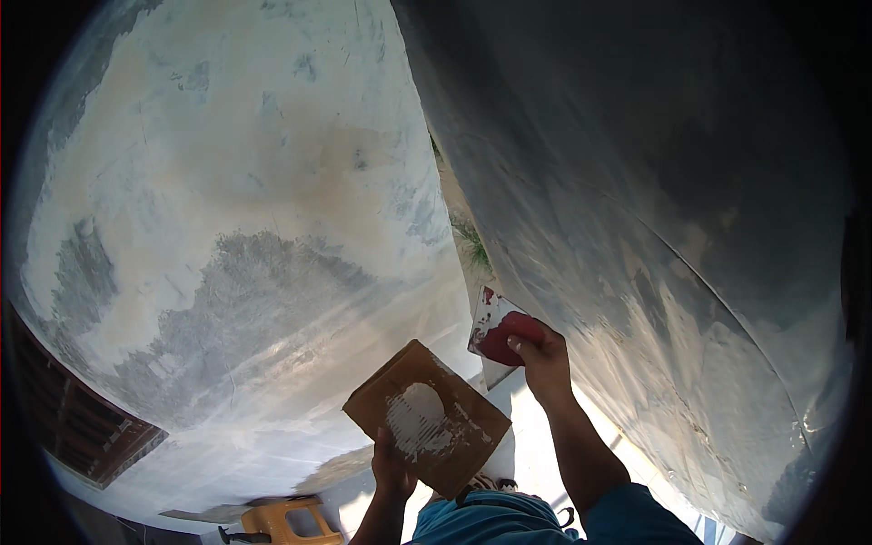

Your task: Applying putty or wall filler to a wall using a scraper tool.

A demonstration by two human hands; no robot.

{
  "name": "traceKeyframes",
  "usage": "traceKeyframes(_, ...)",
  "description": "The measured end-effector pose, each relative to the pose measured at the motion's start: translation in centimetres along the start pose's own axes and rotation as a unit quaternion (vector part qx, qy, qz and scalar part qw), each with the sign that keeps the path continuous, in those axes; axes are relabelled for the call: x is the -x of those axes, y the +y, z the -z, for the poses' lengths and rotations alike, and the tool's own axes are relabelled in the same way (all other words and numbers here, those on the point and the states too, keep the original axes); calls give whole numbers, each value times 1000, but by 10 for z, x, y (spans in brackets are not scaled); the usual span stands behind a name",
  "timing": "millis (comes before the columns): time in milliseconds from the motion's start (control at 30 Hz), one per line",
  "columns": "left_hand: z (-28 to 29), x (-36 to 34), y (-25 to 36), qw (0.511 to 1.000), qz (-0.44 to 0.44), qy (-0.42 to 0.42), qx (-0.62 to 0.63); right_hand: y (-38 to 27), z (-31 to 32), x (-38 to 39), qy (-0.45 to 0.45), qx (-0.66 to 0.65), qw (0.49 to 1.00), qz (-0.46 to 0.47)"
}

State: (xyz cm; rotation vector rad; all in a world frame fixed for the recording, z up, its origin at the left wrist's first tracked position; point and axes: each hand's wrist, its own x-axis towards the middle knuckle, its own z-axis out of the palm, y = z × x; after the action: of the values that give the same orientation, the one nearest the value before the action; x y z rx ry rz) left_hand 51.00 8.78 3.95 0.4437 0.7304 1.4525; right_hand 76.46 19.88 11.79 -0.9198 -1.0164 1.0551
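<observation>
My left hand (391, 468) is closed on the lower left edge of a square brown board (377, 400), which looks like cardboard. White paste (418, 413) lies in a thick, ridged smear on its upper face, with thinner streaks toward the right. Above and to the right of the board, my right hand (547, 359) is wrapped round the red handle of a plastering trowel (488, 313). Its flat blade is spotted with white and dark red, and it stays apart from the board. Part of the blade is hidden behind the handle and fingers.
On the left rises a pale wall (300, 182) with uneven white coating and grey patches. A dark grey wall or sheet (636, 227) slopes along the right. Grass (470, 243) shows in the gap between them. A yellow plastic seat (272, 522) and barred opening (73, 409) are lower left.
</observation>
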Motion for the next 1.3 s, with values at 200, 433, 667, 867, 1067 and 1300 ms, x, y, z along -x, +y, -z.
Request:
traceKeyframes(200,-5,-37,14,999,17,-35,-1,-80,-59,-162,30,196,937,287)
traceKeyframes(433,-7,-56,30,999,27,-15,-15,-109,-102,-235,31,274,849,450)
traceKeyframes(667,-13,-75,28,1000,23,-9,-12,6,-48,-197,5,414,819,396)
traceKeyframes(867,-32,-84,21,999,37,11,2,-71,-78,-224,53,321,840,434)
traceKeyframes(1067,-40,-95,16,999,27,-2,21,10,-51,-202,-52,261,908,323)
traceKeyframes(1300,-54,-98,7,998,59,3,-22,-71,-75,-233,-10,154,926,344)
